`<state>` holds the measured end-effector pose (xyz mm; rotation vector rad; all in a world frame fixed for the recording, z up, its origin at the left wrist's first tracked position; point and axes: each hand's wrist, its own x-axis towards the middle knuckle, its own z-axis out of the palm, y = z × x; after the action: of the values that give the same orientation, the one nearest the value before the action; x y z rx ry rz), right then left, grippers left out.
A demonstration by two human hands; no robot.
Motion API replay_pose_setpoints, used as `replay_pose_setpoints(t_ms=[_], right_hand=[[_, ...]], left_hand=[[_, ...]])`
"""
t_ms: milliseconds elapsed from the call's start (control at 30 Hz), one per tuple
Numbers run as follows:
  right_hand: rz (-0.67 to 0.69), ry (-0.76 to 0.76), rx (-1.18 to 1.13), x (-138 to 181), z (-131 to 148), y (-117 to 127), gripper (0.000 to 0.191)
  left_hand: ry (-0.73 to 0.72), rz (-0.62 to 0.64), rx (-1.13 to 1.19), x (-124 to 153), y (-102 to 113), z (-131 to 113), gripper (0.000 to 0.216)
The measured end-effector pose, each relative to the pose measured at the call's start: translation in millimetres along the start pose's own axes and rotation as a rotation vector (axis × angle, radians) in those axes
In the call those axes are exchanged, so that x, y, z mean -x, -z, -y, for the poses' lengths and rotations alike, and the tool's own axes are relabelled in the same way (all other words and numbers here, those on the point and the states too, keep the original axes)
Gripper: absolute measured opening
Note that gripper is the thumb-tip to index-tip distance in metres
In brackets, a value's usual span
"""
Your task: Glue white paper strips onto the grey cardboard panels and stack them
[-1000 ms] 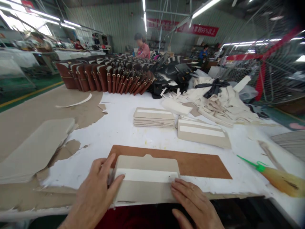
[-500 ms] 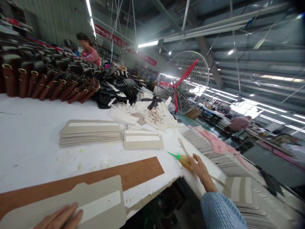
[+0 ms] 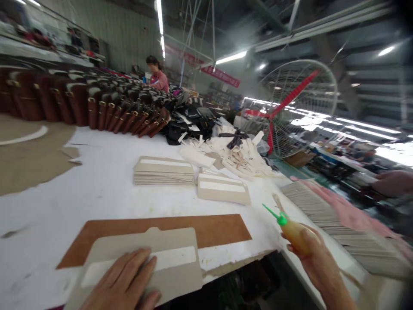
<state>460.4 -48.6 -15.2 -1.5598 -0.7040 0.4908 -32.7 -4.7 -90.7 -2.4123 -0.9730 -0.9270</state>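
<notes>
My left hand (image 3: 125, 280) lies flat, fingers stretched out, on a beige panel (image 3: 176, 275) with a white strip across it. Under the panel's far edge is a long brown leather piece (image 3: 222, 230) on the white table. At the right, my right hand (image 3: 311, 254) is wrapped round a yellowish glue bottle (image 3: 295, 237) with a green nozzle, held with its tip pointing up and left. A brush (image 3: 278, 201) lies just behind the bottle, partly hidden by it.
Beyond the leather are a stack of beige panels (image 3: 163, 172) and a smaller stack (image 3: 222, 189). Cream scraps (image 3: 240, 153) pile up behind them. Brown buckled bags (image 3: 125, 112) line the back left. More stacked panels (image 3: 335, 219) stand right, near a large fan (image 3: 290, 107). A person (image 3: 158, 79) works behind.
My right hand has closed round the glue bottle and lifted it from the table. The view has turned left. My left hand stays on the beige panel.
</notes>
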Motion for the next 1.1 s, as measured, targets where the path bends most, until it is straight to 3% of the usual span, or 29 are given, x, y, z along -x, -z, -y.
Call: replay_pose_setpoints(t_ms=[100, 233, 433, 600, 767, 967, 1100], right_hand=[[0.171, -0.039, -0.017, 17.9, 15.6, -32.5, 0.058], [0.405, 0.1, 0.157, 43.5, 36.3, -98.3, 0.055], [0.722, 0.267, 0.424, 100.3, 70.2, -198.1, 0.052], [0.879, 0.531, 0.435, 127.4, 79.4, -256.0, 0.044], [0.957, 0.667, 0.426, 137.8, 80.9, -283.7, 0.037], [0.972, 0.713, 0.486, 143.9, 86.6, -291.0, 0.034], [0.973, 0.841, 0.512, 146.9, 97.7, -295.1, 0.028]], left_hand=[[0.085, 0.178, -0.02, -16.1, 22.3, -15.4, 0.037], [0.158, 0.3, 0.065, -24.6, 32.4, -26.8, 0.045], [0.257, 0.313, 0.218, -27.0, 35.9, -33.5, 0.042], [0.328, 0.346, 0.281, -27.8, 33.9, -33.7, 0.043], [0.305, 0.413, 0.259, -26.0, 31.0, -32.4, 0.047], [0.285, 0.414, 0.247, -27.2, 28.9, -31.8, 0.048], [0.287, 0.423, 0.233, -27.7, 29.0, -32.5, 0.051]])
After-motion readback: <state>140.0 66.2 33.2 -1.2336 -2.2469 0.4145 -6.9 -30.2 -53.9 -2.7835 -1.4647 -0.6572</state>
